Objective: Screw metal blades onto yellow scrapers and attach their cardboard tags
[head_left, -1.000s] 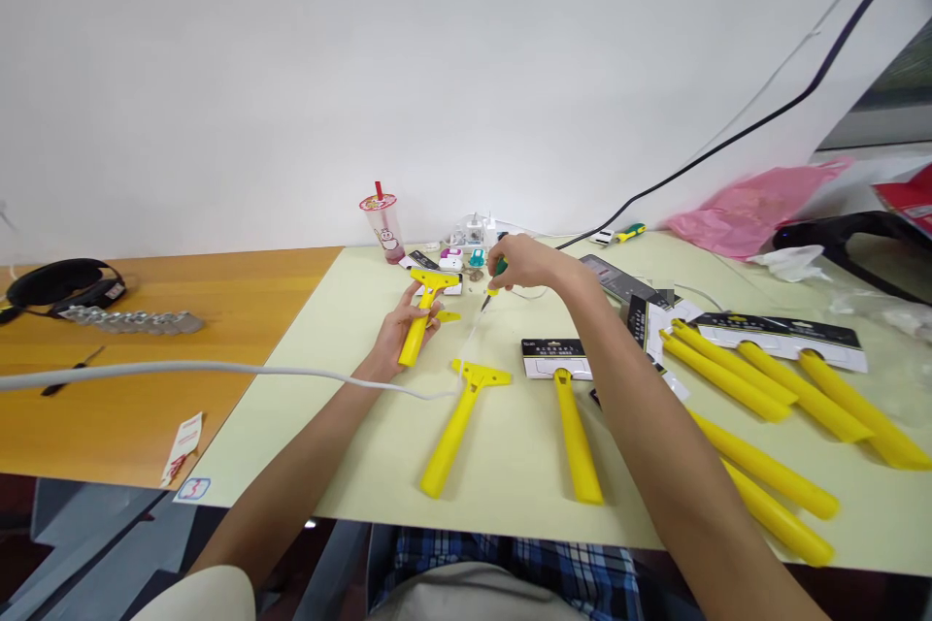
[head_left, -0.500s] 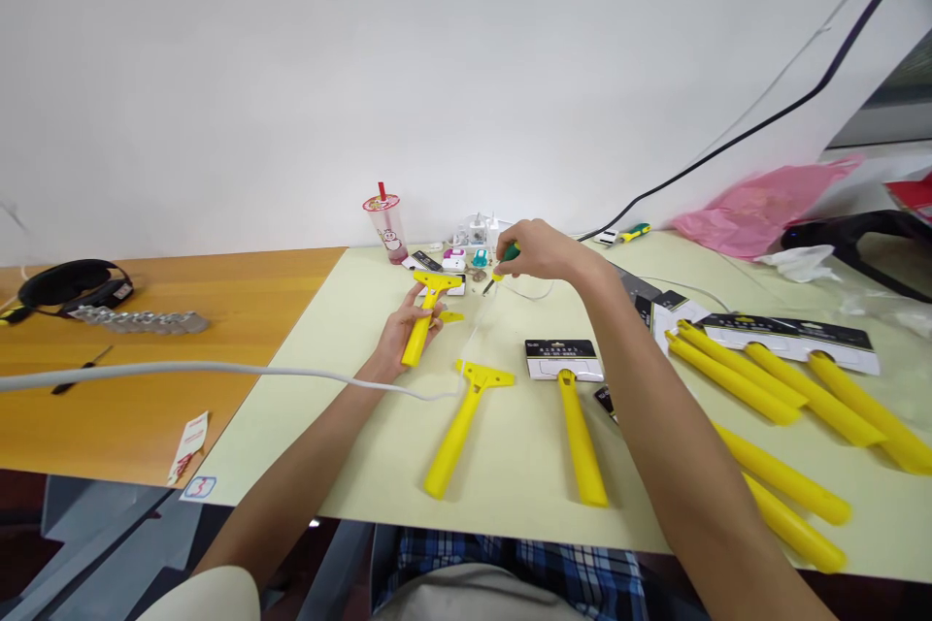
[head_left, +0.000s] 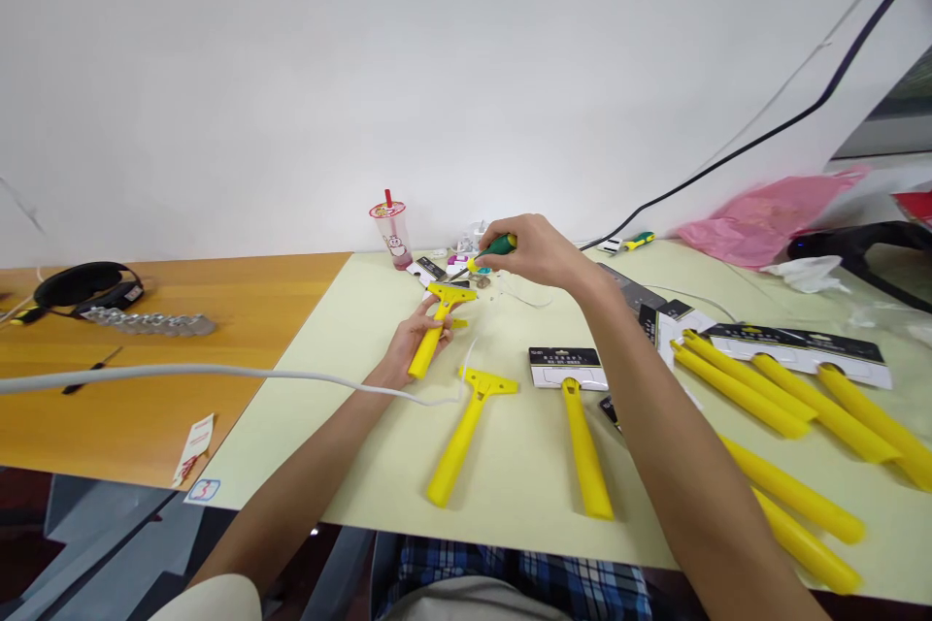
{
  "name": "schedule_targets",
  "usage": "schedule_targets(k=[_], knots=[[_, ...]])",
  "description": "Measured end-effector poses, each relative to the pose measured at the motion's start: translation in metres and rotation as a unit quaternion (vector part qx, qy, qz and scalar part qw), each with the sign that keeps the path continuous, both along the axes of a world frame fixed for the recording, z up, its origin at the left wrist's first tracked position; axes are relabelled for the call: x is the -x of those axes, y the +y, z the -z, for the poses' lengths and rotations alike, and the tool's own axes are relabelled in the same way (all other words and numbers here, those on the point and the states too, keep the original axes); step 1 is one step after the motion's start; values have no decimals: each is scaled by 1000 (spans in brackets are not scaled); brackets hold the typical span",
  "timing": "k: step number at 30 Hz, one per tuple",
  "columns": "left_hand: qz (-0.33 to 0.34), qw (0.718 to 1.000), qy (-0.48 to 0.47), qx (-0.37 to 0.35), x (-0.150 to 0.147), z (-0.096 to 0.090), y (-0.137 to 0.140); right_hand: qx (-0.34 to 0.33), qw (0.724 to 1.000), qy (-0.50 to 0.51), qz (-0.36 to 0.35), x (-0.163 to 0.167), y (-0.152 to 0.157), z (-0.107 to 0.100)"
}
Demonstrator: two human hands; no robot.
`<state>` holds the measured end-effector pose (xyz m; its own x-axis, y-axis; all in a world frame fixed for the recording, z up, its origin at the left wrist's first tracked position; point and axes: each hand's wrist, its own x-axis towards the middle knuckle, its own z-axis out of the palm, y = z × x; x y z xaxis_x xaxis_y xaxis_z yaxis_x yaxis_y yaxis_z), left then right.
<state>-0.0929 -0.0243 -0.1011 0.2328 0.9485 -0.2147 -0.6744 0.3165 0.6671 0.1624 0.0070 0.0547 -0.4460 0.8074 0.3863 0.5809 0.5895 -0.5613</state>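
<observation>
My left hand is closed round the handle of a yellow scraper, its wide head up and away from me. My right hand grips a screwdriver with a green and yellow handle. The driver's tip points down and left, just above the scraper's head; I cannot tell whether they touch. Nearer me lies another yellow scraper without a card. To its right, a scraper has its head in a black and white card sleeve.
Several yellow scrapers, some with cards, lie at the right. At the back stand a lidded cup and small white and purple items. A white cable crosses in front of my left forearm. Headphones lie on the wooden table.
The screwdriver has moved left and tilted flatter, from beside the small parts to over the scraper's head. My left hand still holds the scraper; the view has shifted slightly.
</observation>
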Motion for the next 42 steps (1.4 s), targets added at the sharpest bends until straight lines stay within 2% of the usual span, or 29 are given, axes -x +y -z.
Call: schedule_targets(k=[9,23,42], knots=[[37,999,4,-15,-2,-4,-3,-1,1000,0,-25,10,3,6],[33,999,-30,10,-4,-13,-9,11,999,6,-38,10,15,19],[39,999,-22,7,-4,-13,-9,9,999,-11,-35,9,16,17]])
